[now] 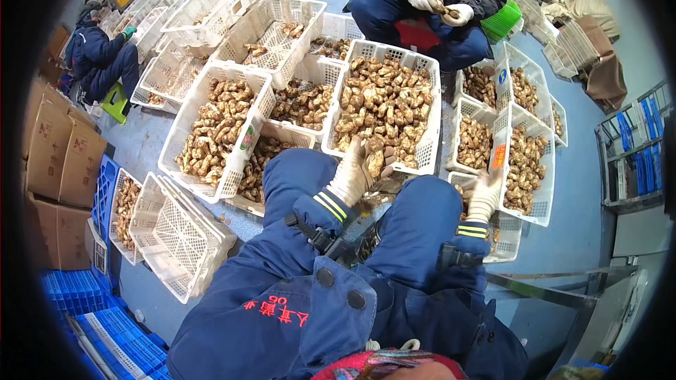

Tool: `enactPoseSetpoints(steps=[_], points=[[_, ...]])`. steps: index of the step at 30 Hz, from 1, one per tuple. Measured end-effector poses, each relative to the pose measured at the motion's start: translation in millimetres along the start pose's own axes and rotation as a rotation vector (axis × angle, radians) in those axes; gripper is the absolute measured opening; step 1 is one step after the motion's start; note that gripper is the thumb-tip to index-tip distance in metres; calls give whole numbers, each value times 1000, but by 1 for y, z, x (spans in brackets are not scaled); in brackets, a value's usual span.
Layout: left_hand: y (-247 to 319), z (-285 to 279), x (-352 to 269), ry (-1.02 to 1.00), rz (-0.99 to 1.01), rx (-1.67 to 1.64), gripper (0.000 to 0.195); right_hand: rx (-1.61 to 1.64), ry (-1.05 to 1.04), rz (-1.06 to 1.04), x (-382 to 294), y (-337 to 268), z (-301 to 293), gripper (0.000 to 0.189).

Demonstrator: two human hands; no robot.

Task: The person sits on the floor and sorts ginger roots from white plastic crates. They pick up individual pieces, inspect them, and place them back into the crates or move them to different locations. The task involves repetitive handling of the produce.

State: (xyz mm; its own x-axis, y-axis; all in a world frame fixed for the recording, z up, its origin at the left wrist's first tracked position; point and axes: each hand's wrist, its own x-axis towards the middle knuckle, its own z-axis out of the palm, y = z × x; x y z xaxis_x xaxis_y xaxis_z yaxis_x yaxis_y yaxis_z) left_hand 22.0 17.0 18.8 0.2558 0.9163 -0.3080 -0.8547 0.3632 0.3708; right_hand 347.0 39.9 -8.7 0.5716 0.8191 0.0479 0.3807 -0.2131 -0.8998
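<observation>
My left hand (pixel 353 173), in a pale glove with worn dark fingertips, holds a stubby brown-and-cream mushroom (pixel 375 162) above my knees. Just beyond it is a white perforated plastic crate (pixel 434 140) heaped with similar mushrooms (pixel 384 97). Off to the right, my gloved right hand (pixel 485 198) is at the side wall of another white crate (pixel 549 179), close to an orange label (pixel 498 156). Smaller crates of mushrooms (pixel 473 140) sit beside that hand. Its fingers are partly blurred, and whether they hold anything is unclear.
Opposite me a gloved co-worker (pixel 430 5) handles mushrooms; another person (pixel 100 53) sits far left. More mushroom crates (pixel 214 126) stand left of my knees, beside stacked crates (pixel 177 237). Cardboard boxes (pixel 63 153) rise at left. A metal frame (pixel 549 293) is at lower right.
</observation>
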Motion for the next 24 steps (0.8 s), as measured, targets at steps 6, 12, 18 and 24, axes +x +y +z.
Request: enactPoseSetpoints(steps=[6, 12, 18, 24], points=[[-7, -6, 7, -39, 113, 161, 70, -179, -890, -287, -107, -105, 96, 60], [6, 0, -5, 141, 107, 375, 68, 164, -866, -179, -91, -54, 127, 51], [1, -37, 3, 248, 206, 699, 43, 572, -579, 154, -21, -58, 38, 50], [3, -14, -6, 234, 105, 629, 45, 825, -81, 177, 63, -40, -4, 73]])
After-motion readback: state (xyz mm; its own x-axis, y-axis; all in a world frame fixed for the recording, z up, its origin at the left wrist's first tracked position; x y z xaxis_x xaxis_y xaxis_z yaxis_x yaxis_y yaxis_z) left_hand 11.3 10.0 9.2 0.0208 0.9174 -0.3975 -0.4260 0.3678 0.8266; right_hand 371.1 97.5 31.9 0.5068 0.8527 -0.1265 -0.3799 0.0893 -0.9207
